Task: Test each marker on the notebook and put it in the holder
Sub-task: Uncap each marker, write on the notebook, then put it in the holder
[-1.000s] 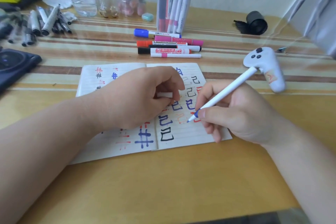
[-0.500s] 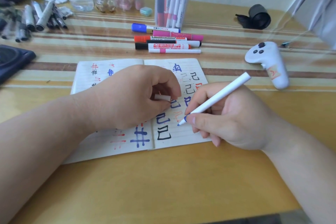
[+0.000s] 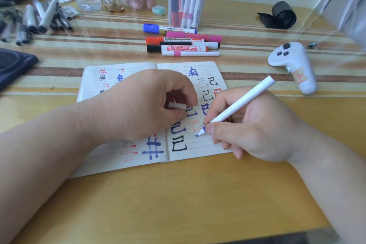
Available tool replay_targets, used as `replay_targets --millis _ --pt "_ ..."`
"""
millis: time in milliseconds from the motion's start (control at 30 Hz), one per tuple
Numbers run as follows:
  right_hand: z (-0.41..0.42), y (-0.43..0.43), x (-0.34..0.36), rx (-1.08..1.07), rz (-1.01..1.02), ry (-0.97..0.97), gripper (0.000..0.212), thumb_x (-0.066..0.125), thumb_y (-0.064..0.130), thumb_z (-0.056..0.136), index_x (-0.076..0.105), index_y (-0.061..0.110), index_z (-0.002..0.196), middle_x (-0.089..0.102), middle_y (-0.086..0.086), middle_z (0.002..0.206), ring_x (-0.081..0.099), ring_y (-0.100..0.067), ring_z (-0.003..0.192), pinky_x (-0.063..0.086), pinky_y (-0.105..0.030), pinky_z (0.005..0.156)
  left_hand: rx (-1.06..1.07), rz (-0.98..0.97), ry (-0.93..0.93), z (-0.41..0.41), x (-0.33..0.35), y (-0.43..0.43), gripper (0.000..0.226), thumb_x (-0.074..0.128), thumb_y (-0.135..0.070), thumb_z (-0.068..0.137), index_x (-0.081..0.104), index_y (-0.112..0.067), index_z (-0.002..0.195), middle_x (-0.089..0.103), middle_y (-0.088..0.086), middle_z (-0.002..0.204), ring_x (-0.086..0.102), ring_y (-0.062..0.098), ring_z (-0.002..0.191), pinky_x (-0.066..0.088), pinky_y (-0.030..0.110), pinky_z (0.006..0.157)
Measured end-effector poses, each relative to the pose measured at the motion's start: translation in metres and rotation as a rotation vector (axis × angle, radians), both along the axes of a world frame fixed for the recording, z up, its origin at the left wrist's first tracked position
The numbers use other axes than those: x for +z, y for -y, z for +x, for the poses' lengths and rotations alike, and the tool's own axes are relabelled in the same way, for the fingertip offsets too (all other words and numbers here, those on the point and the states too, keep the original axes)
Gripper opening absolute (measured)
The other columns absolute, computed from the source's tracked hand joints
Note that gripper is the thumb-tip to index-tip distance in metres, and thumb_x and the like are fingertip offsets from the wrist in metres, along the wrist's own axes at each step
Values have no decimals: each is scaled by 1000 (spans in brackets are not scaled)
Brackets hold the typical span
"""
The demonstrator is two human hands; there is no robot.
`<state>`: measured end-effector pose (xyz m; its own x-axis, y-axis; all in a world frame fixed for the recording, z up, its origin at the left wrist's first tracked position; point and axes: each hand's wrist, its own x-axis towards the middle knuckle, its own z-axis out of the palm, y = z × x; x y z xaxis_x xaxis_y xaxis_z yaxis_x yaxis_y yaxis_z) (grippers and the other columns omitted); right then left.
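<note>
My right hand (image 3: 251, 125) holds the thin white marker (image 3: 237, 105) in a writing grip, fingers curled round the barrel near the tip. Its blue nib touches the right-hand page of the notebook (image 3: 122, 69), low in the centre of the frame. A second ago the nib stood slightly higher and further right on the page, beside the faint orange character. It has since slid down and to the left, and a small blue mark now shows under it. I read that as the test stroke only just begun, and as a sign that this marker has ink. My left hand (image 3: 142, 105) rests over the notebook's spine and pinches a small white cap (image 3: 176, 105) between thumb and fingers, as it did before. I judge it to be this marker's cap, which must go back on before the marker goes into the holder (image 3: 188, 6) at top centre. Counting outward, there is one marker in hand, one cap and one open notebook. Six loose markers (image 3: 190, 53) lie in a row on the table (image 3: 178, 204) between notebook and holder. The one clear holder has at least five markers standing in it, but they overlap and run out of frame, so I cannot give an exact number. At upper left lies a heap of grey pens (image 3: 47, 16), too blurred to count. One white controller (image 3: 295, 65) lies at right.
</note>
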<state>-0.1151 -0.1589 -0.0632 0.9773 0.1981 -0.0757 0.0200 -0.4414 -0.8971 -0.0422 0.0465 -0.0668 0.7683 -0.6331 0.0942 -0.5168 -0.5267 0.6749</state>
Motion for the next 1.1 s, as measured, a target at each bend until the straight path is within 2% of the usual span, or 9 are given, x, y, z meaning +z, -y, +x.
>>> replay_targets --millis 200,400,533,667,767,933,1100 --pt "-1 1 0 38 20 -1 1 70 15 77 69 14 76 67 -8 60 56 -19 42 45 -31 41 -9 3 14 0 0 -1 31 79 -13 82 67 -42 86 69 -25 89 66 -6 86 51 17 82" --pt "0 -1 2 12 14 -6 3 70 15 76 68 14 74 66 -8 59 57 -21 44 44 -31 39 -22 11 41 0 0 -1 31 79 -14 82 67 -42 87 65 -31 96 65 -3 88 50 17 81" --pt "1 2 3 -19 -6 -10 17 72 -1 84 66 8 71 64 -6 56 55 -19 42 43 -30 38 -15 6 65 0 -2 -2 29 80 -15 81 69 -40 87 70 -22 83 66 -1 87 51 19 79" --pt "1 2 3 -28 -16 -7 8 70 8 77 65 8 70 62 -6 53 54 -19 39 41 -28 37 -24 -20 92 -1 -2 -1 26 80 -15 79 73 -39 84 72 -20 82 68 2 84 51 18 78" --pt "2 4 2 -40 -37 -5 7 68 9 76 64 7 70 60 -9 53 53 -24 39 40 -29 38 -69 -27 108 -3 -1 -1 18 82 -21 78 76 -37 84 72 -23 84 67 7 85 49 14 74" --pt "3 6 2 -43 -35 4 6 66 11 75 63 7 71 60 -12 53 53 -29 39 40 -29 38 -82 -49 124 -1 -4 -1 5 74 -42 87 76 -42 92 70 -27 88 66 10 79 49 21 70" --pt "3 6 2 -46 -30 -11 14 69 -1 83 63 5 72 59 -8 52 51 -22 38 39 -29 38 -58 -83 148 0 -5 0 14 67 -43 83 74 -44 95 67 -35 89 63 6 79 48 20 69"
